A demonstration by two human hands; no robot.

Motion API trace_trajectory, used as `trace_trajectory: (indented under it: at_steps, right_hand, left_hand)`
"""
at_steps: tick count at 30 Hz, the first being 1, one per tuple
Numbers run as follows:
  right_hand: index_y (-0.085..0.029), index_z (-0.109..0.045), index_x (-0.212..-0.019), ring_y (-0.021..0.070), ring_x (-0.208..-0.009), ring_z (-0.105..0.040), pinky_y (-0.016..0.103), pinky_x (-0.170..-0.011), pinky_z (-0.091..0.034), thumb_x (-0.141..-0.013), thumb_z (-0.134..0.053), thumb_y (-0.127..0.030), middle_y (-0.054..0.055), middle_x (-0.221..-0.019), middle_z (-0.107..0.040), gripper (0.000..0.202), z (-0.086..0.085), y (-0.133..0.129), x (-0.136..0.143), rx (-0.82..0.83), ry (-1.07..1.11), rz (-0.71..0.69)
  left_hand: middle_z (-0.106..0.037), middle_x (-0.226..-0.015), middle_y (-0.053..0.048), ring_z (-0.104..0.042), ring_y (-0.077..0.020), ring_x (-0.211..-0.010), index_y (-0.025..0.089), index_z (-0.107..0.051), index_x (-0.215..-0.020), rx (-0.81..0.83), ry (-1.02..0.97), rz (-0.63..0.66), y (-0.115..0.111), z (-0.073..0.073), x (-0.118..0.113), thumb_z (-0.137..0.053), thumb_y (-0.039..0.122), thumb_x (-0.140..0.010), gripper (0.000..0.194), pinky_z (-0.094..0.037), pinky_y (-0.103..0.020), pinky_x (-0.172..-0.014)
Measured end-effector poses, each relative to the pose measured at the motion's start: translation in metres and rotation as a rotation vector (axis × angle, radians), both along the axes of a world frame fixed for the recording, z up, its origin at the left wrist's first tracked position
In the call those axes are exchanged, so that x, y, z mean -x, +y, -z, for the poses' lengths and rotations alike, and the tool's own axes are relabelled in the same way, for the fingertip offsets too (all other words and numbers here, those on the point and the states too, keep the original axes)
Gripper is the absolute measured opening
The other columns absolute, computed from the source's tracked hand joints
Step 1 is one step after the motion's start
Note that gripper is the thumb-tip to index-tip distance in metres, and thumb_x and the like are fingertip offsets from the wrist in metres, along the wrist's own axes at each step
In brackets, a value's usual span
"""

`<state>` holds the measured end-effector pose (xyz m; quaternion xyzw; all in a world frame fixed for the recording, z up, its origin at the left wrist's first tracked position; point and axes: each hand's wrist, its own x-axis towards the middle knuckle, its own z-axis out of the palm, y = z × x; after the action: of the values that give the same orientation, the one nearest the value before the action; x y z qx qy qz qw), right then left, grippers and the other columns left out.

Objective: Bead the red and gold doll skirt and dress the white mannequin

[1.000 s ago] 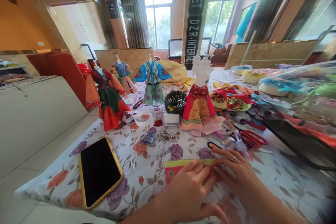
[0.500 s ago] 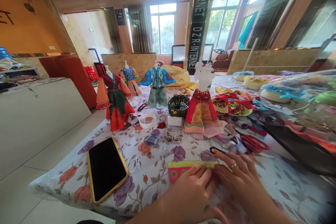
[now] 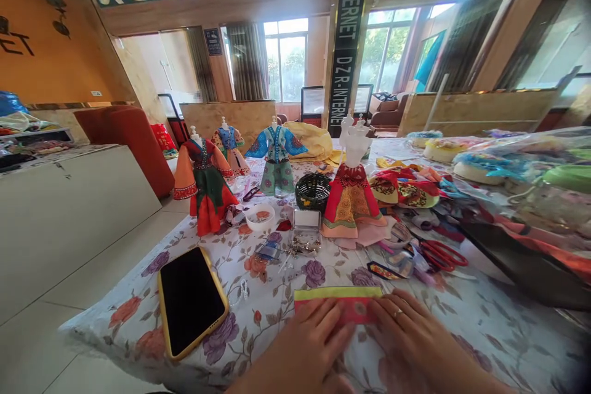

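A strip of red patterned fabric (image 3: 355, 309) with a yellow-green border along its far edge lies flat on the flowered tablecloth in front of me. My left hand (image 3: 318, 335) rests on its left and middle part, fingers stretched out over the cloth. At the strip's right end, my right hand (image 3: 410, 326), wearing a ring, lays its outstretched fingers on the edge. Both hands hide the near side of the fabric. Just beyond the right hand lies a small dark, colourful pointed trim piece (image 3: 385, 271).
A phone (image 3: 191, 301) in a yellow case lies left. Behind are a clear box of small metal parts (image 3: 305, 240), a dark basket (image 3: 313, 191), and dressed doll forms, one in a red skirt (image 3: 353, 203). Red scissors (image 3: 441, 253) and fabric scraps (image 3: 406, 188) lie right.
My left hand has moved left along the fabric and flattened out, away from the right hand. More of the red middle shows between them. The view has tilted up slightly.
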<state>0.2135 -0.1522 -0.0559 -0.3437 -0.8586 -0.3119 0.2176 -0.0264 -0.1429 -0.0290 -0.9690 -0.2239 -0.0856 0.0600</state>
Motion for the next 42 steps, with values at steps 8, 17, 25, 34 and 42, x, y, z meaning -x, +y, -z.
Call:
trace_trajectory:
  at_steps: [8, 17, 25, 34, 42]
  right_hand:
    - [-0.013, -0.059, -0.098, 0.0203, -0.076, -0.067, 0.037, -0.074, -0.052, -0.086, -0.030, 0.000, 0.007, -0.083, -0.073, 0.034, 0.005, 0.000, -0.001, 0.008, -0.046, -0.007]
    - [-0.016, -0.063, -0.096, 0.0213, -0.073, -0.066, 0.038, -0.068, -0.053, -0.097, -0.032, -0.025, 0.006, -0.081, -0.069, 0.032, 0.002, 0.012, 0.000, 0.195, 0.081, 0.016]
    - [-0.025, -0.066, -0.101, 0.0227, -0.095, -0.063, 0.042, -0.087, -0.047, -0.092, -0.041, -0.045, 0.006, -0.099, -0.070, 0.033, -0.005, 0.018, 0.009, 0.391, 0.323, -0.066]
    - [-0.022, -0.066, -0.101, 0.0213, -0.094, -0.061, 0.041, -0.092, -0.043, -0.088, -0.055, -0.035, 0.003, -0.104, -0.068, 0.021, -0.021, 0.019, 0.025, 0.652, 0.105, -0.164]
    - [-0.019, -0.064, -0.101, 0.0214, -0.093, -0.061, 0.037, -0.090, -0.044, -0.090, -0.051, -0.036, 0.005, -0.100, -0.069, 0.025, -0.016, 0.016, 0.029, 0.565, 0.137, -0.216]
  left_hand:
    - [-0.041, -0.142, -0.013, -0.039, -0.0233, -0.130, 0.015, -0.037, -0.137, 0.083, 0.009, 0.003, -0.002, 0.000, 0.013, -0.036, 0.052, -0.090, 0.060, -0.035, -0.036, -0.105]
    - [-0.062, -0.120, -0.005, -0.057, -0.0188, -0.110, 0.019, -0.060, -0.111, 0.201, -0.218, -0.114, 0.012, -0.023, 0.014, -0.049, 0.034, -0.090, 0.028, -0.046, -0.036, -0.096]
    - [-0.062, -0.116, -0.007, -0.061, -0.0210, -0.103, 0.021, -0.062, -0.107, 0.125, -0.391, -0.515, 0.075, -0.014, 0.020, -0.046, 0.016, -0.088, 0.025, -0.051, -0.039, -0.088]
    - [-0.064, -0.084, -0.004, -0.061, -0.0195, -0.082, 0.018, -0.066, -0.074, 0.089, -0.404, -0.503, 0.116, -0.011, 0.011, -0.054, 0.007, -0.080, 0.017, -0.050, -0.034, -0.074]
    - [-0.064, -0.072, -0.001, -0.059, -0.0184, -0.074, 0.020, -0.063, -0.066, 0.020, -0.415, -0.439, 0.118, -0.008, 0.011, -0.057, 0.008, -0.080, 0.020, -0.047, -0.032, -0.066]
